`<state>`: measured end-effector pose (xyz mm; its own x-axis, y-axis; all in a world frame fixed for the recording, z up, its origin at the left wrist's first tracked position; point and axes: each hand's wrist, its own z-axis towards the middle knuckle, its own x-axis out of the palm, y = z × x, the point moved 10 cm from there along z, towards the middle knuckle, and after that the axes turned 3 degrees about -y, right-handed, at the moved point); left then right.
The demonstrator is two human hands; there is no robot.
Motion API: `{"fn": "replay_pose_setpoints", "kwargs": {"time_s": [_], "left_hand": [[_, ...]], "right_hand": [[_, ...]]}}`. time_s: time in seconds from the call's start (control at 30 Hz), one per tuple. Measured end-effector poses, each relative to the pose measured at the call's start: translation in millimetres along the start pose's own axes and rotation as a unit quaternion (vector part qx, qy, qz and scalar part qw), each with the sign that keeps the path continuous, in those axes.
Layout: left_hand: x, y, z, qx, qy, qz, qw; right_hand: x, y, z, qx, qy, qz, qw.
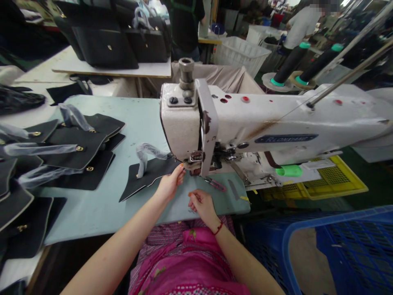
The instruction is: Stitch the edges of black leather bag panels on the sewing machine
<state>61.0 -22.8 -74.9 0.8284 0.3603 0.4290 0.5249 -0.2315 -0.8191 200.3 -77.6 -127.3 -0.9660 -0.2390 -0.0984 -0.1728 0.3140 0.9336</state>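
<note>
A white sewing machine point(233, 119) stands in front of me on a pale green tabletop point(92, 213). My left hand point(172, 182) is raised by the needle area, thumb and fingers pinched together; what they hold, if anything, is too small to make out. Just behind that hand lies a black bag panel point(147, 174) with a plastic-wrapped handle point(147, 149), its right end running to the machine head. Lower and to the right, my right hand point(202, 205) is closed with curled fingers over the table's front edge. Any thing in its pinch is hidden.
Several black panels with wrapped handles point(73, 143) overlap at the left. Finished black bags point(104, 47) stand on a table behind. Thread cones point(291, 63) rise behind the machine. A yellow crate point(340, 180) and a blue basket point(294, 233) are at the right. Two people stand farther back.
</note>
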Motion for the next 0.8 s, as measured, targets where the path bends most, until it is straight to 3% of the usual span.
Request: {"fn": "replay_pose_setpoints", "kwargs": {"time_s": [0.13,0.33,0.43,0.5,0.63,0.8], "left_hand": [[-1.9,1.9,-4.4,0.012,-0.050,-0.029,0.998],[-2.1,18.8,-27.3,0.031,-0.191,-0.063,0.979],[-3.1,28.7,-38.8,0.024,-0.273,-0.039,0.961],[-0.7,33.0,-42.3,0.016,-0.298,-0.022,0.954],[9.8,33.2,-55.3,0.025,-0.269,-0.034,0.962],[36.8,-6.8,-103.7,0.066,-0.063,0.007,0.996]], "right_hand": [[-0.3,-1.6,1.4,-0.004,0.003,0.006,1.000],[0.3,0.2,3.6,-0.017,0.006,0.010,1.000],[-6.8,5.7,4.4,-0.031,-0.031,0.004,0.999],[-16.5,15.0,1.7,-0.051,-0.075,0.005,0.996],[-32.8,50.8,-12.1,-0.116,-0.133,0.042,0.983],[-21.6,90.0,-12.4,-0.125,-0.095,0.033,0.987]]}}
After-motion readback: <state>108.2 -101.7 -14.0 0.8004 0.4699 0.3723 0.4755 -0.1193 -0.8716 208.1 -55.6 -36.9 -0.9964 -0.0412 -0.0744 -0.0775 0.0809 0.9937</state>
